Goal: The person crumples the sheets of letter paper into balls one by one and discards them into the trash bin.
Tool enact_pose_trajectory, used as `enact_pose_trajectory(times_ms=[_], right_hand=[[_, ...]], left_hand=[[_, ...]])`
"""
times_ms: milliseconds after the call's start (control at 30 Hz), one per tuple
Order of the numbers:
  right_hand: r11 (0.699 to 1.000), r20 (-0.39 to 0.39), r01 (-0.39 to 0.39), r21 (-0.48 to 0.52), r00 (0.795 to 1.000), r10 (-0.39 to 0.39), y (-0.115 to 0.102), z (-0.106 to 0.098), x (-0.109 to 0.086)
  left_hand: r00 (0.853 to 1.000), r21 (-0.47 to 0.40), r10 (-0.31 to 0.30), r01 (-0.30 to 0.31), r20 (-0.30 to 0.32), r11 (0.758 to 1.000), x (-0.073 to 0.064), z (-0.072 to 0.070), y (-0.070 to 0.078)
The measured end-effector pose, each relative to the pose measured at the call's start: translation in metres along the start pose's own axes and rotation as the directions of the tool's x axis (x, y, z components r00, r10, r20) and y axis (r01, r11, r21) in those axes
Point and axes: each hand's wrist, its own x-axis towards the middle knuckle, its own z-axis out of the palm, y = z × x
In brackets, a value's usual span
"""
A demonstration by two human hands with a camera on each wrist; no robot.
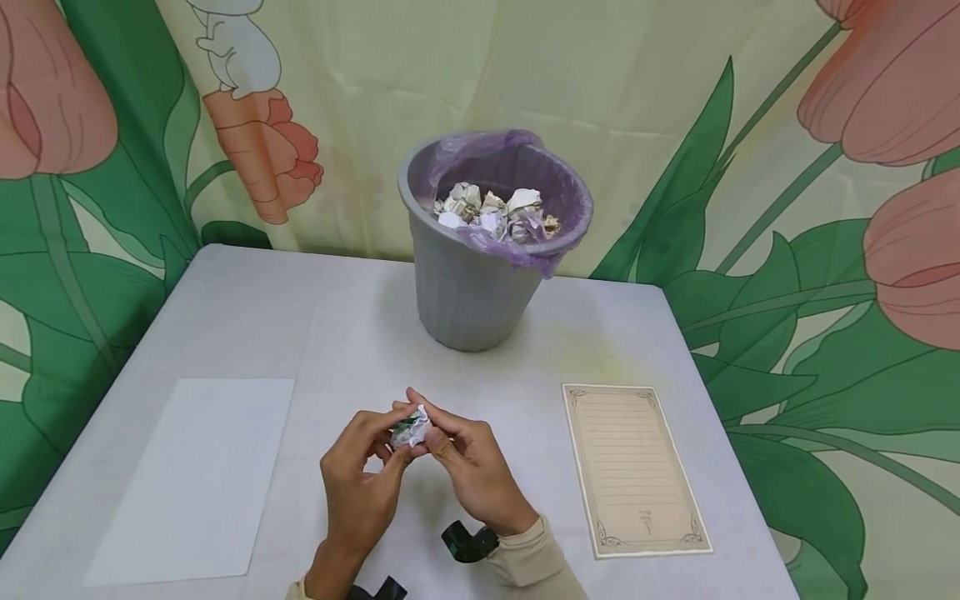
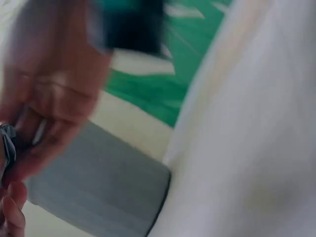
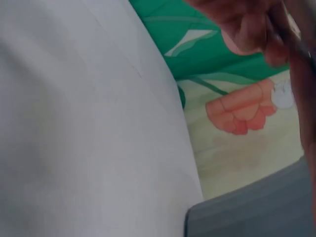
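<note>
Both hands, left hand [image 1: 360, 487] and right hand [image 1: 468, 467], squeeze 1 paper ball [image 1: 411, 429] tight, probably compacting it; bin [image 1: 468, 292] sits close ahead.

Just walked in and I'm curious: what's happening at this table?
A person is squeezing a crumpled paper ball between the left hand and the right hand, above the table. Behind stands a grey bin holding more paper wads. A white sheet lies to the left, a lined sheet to the right.
</note>
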Motion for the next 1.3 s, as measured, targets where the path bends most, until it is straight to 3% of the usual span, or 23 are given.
enact_pose_trajectory(times_ms=[67, 100, 200, 300, 400, 500, 667, 767, 867, 967, 1033, 1133, 1300], right_hand=[[0.999, 0.038, 0.04, 0.026, 0.998, -0.041, 0.003, -0.005, 0.0], [0.998, 0.042, 0.055, 0.041, 0.998, -0.057, 0.005, -0.006, 0.0], [0.993, -0.002, 0.111, 0.028, 0.994, -0.111, 0.011, -0.004, 0.001], [0.979, -0.098, 0.158, -0.128, 0.98, -0.171, 0.014, 0.004, 0.0], [0.949, -0.2, 0.155, -0.275, 0.956, -0.214, 0.015, 0.015, 0.0], [0.935, -0.284, 0.171, -0.311, 0.922, -0.263, 0.015, 0.024, -0.001], [0.923, -0.366, 0.261, -0.284, 0.86, -0.356, 0.016, 0.032, 0.0], [0.923, -0.381, 0.286, -0.257, 0.847, -0.369, 0.016, 0.031, 0.001], [0.954, -0.383, 0.25, -0.167, 0.875, -0.296, 0.014, 0.025, -0.001], [0.986, -0.346, 0.163, -0.041, 0.923, -0.167, 0.01, 0.014, -0.003], [0.995, -0.298, 0.096, 0.027, 0.951, -0.084, 0.007, 0.006, -0.004], [0.998, -0.223, 0.026, 0.063, 0.975, -0.011, 0.004, -0.004, -0.004], [0.995, -0.153, -0.052, 0.087, 0.986, 0.065, -0.002, -0.011, -0.003]], left_hand=[[0.994, -0.108, -0.105, 0.109, 0.035, 0.988, 0.001, -0.001, 0.004], [0.984, -0.162, -0.167, 0.174, 0.058, 0.971, 0.001, -0.002, 0.005], [0.938, -0.281, -0.325, 0.346, 0.118, 0.895, 0.002, -0.002, 0.011], [0.887, -0.318, -0.442, 0.462, 0.137, 0.828, 0.003, 0.0, 0.014], [0.855, -0.325, -0.504, 0.515, 0.124, 0.793, 0.002, 0.002, 0.016], [0.874, -0.354, -0.475, 0.478, 0.1, 0.804, 0.0, 0.004, 0.016], [0.94, -0.428, -0.337, 0.329, 0.06, 0.842, -0.002, 0.01, 0.014], [0.962, -0.429, -0.27, 0.262, 0.044, 0.865, -0.002, 0.013, 0.014], [0.972, -0.333, -0.22, 0.235, 0.084, 0.913, 0.0, 0.011, 0.013], [0.969, -0.155, -0.179, 0.205, 0.17, 0.966, 0.004, 0.003, 0.012], [0.966, -0.034, -0.147, 0.158, 0.214, 0.987, 0.007, -0.004, 0.01], [0.963, 0.07, -0.096, 0.081, 0.253, 0.994, 0.01, -0.01, 0.008], [0.966, 0.143, 0.015, -0.054, 0.257, 0.988, 0.01, -0.012, 0.004]])
